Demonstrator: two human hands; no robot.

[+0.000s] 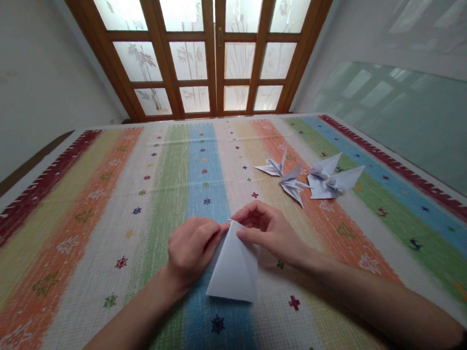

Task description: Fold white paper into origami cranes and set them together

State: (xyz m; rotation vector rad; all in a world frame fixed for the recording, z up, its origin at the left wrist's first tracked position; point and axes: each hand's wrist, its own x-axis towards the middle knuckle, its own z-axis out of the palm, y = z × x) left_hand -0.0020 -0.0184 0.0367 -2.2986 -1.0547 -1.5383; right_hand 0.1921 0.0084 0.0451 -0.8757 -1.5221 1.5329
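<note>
The thumb of the right hand (270,230) presses on the front of a folded white paper (234,273) near its narrow top, with the forefinger curled around behind, so these fingers pinch it. The left hand (192,247) is bent inward, its thumb and forefinger gripping the upper left side just beside that tip; its other fingers are tucked out of sight. Between the hands, the paper widens toward the person, its broad lower end untouched; whether that end touches the cloth-covered desk (138,240), I cannot tell.

The paper sits near the middle of the desk's width, well short of the far edge. Its sides already slant in to a narrow top, so some folding looks done, but it appears flat, without spread points, and the tip seems the part being worked.

Toward the far right corner, pointed folded pieces (293,186) lie close to a broad-winged paper piece (325,189); these look fully shaped. Beyond the far edge stand wood-framed glass doors (214,64).
</note>
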